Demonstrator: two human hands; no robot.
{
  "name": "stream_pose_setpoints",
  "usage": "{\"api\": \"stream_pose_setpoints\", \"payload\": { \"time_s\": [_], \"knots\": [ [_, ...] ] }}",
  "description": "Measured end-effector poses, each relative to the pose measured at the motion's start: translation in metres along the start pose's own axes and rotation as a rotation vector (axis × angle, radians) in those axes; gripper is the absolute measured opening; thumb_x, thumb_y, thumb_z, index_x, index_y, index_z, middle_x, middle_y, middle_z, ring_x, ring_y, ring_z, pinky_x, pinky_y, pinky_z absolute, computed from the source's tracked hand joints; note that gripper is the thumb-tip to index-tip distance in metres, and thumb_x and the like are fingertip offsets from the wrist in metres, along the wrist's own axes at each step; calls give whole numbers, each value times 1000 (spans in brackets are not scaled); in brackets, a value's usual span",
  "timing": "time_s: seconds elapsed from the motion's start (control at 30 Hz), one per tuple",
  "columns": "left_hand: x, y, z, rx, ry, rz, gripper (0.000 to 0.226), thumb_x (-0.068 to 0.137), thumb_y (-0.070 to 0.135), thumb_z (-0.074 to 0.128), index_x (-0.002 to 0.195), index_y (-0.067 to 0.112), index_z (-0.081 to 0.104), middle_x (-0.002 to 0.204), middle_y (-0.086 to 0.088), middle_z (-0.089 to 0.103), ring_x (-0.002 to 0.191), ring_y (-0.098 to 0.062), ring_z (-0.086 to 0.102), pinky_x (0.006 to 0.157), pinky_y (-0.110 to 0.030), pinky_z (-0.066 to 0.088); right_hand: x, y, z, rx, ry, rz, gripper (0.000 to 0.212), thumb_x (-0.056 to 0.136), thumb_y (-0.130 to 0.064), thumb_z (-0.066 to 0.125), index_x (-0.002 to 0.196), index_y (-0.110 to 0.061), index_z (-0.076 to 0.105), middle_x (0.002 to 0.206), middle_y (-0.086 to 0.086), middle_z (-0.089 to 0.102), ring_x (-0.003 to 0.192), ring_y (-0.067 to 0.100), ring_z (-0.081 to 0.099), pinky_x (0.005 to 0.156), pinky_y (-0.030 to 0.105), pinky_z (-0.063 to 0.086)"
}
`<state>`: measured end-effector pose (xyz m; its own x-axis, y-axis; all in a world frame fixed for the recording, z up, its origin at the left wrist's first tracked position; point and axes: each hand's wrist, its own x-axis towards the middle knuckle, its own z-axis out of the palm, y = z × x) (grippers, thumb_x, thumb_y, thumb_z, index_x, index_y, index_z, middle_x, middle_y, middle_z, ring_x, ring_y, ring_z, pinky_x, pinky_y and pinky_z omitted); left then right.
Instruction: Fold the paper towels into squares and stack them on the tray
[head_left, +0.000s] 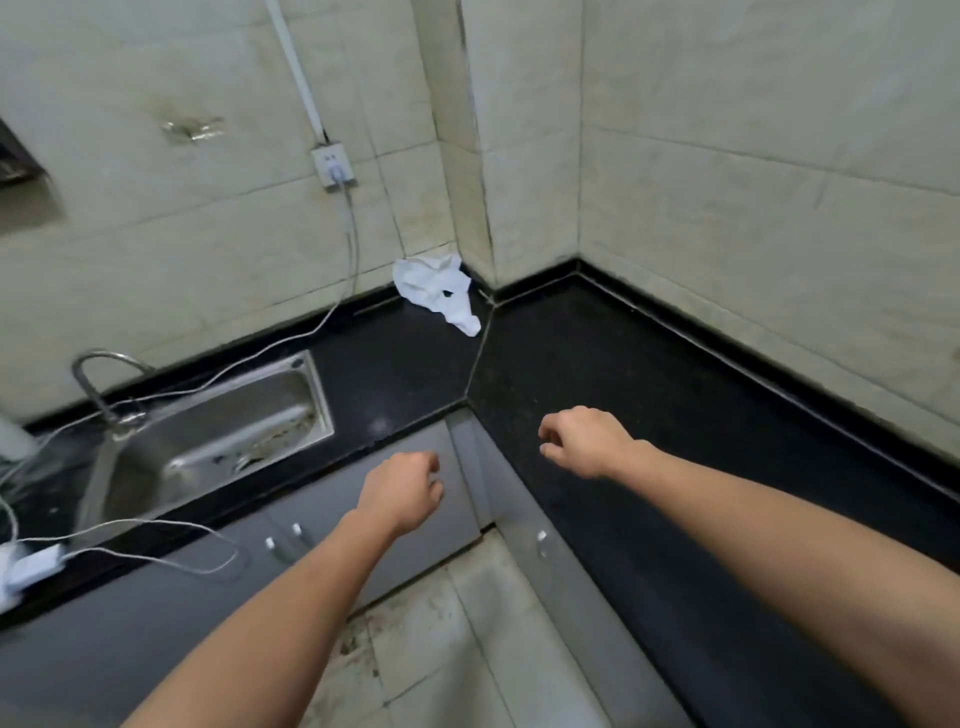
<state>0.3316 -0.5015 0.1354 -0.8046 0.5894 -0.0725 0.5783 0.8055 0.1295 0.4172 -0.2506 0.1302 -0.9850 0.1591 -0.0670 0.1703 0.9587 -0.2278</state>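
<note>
Two hands outstretched: left hand (400, 488) over the cabinet front, right hand (582, 441) above the black countertop (623, 364). Both loosely curled, fingertips tucked under and mostly hidden, gripping nothing. Crumpled white paper towels (436, 291) heaped in the far corner against the tiled wall, well apart from both hands; perhaps several sheets, hard to count. Sink (234, 410) at left, blurred. White charger (31, 569) cut off by the frame edge.

The left edge cuts off a blurred wall niche (23, 176) and a white charger (28, 569); the faucet (96, 376) is blurred.

White paper towels (435, 291) — black speckled counter (597, 364) — steel-grey sink (218, 415).
</note>
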Motion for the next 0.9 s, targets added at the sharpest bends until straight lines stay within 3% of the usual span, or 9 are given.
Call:
{"api": "stream_pose_setpoints", "payload": {
  "time_s": [0.27, 0.4, 0.5, 0.9],
  "knots": [
    [72, -65, -6, -38, -4, -145, 31, 87, 31, 52, 116, 22, 59, 110, -5, 67, 104, -27, 60, 82, -33, 48, 139, -21, 7, 5, -104, -90, 28, 90, -41, 52, 114, -29, 61, 109, 0, 66, 98, 25, 62, 78, 36, 51],
    [121, -105, -3, -40, -45, -152, 24, 86, 32, 52, 107, 22, 59, 106, -4, 67, 98, -28, 61, 77, -34, 49, 203, -29, 26, 10, -144, -83, 25, 90, -40, 53, 110, -28, 63, 107, -1, 67, 98, 24, 62, 77, 34, 50],
    [176, -141, -4, -52, -37, -137, 17, 87, 34, 53, 98, 23, 59, 103, -4, 68, 95, -28, 62, 76, -35, 50, 260, -32, 35, 13, -154, -49, 22, 88, -40, 55, 105, -28, 63, 105, -1, 67, 96, 24, 62, 76, 35, 50],
    [358, -232, -16, -123, -129, -5, 18, 90, 32, 54, 102, 20, 59, 101, -1, 66, 91, -23, 61, 74, -33, 48, 419, -28, 53, 60, -220, 193, 27, 88, -42, 56, 112, -30, 61, 107, -2, 66, 97, 22, 62, 82, 37, 52]
  ]
}}
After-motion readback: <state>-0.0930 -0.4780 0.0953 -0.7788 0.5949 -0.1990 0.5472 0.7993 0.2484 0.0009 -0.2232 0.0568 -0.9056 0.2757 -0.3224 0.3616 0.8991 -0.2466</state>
